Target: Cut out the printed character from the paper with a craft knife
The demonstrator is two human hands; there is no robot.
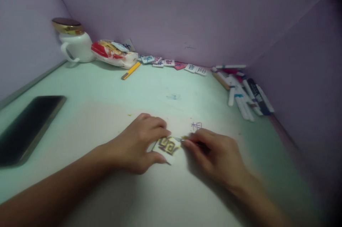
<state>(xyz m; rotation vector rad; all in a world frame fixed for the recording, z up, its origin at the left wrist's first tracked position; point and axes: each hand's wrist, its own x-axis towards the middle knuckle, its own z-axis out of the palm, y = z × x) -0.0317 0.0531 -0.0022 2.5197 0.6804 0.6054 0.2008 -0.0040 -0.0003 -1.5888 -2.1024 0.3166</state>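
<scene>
My left hand (145, 143) grips a small white tile (170, 149) by its left side, thumb at the near edge and fingers at the far edge. The tile bears a purple and yellow character. Closed in a pinch, my right hand (216, 152) holds a thin metal blade (178, 139), its tip at the tile's upper right edge. The handle is hidden in the hand, so the blade's kind is unclear. A yellow bit lies by the right fingertips. Just beyond, a purple character (196, 125) is written on the tabletop (149, 198).
A phone (30, 127) lies at left. Along the back stand a white mug (77, 47) with a gold-rimmed lid, a red and white packet (114, 54), a yellow-orange cutter (130, 71) and several character tiles (169, 63). Markers (242, 95) pile up at right. Purple walls enclose the table.
</scene>
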